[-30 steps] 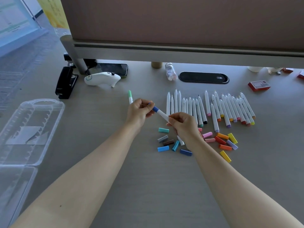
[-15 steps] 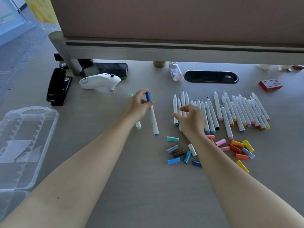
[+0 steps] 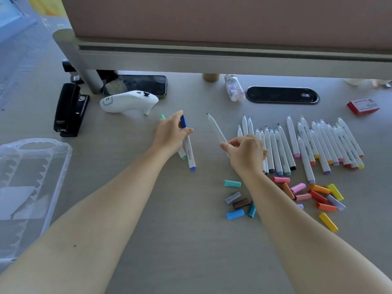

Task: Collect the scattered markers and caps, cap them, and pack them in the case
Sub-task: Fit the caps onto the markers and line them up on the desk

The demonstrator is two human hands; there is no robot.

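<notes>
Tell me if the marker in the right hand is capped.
Uncapped: the marker held by the right hand shows its bare tip pointing away.

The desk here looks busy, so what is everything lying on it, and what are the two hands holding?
Marker row: many, white, uncapped, right of centre.
Loose caps: many, mixed colours, in front of the row.
Blue-capped marker: one, in left hand.
Green-capped marker: one, in left hand, mostly hidden.
Uncapped marker: one, white, in right hand.
Case: one, clear plastic, open, far left.
Stapler: one, black, back left.
Controller: one, white, beside stapler.
Phone: one, black, behind controller.
Small bottle: one, clear, at back.
Red box: one, far right.
Left hand: grips two capped markers.
Right hand: pinches uncapped marker.
</notes>
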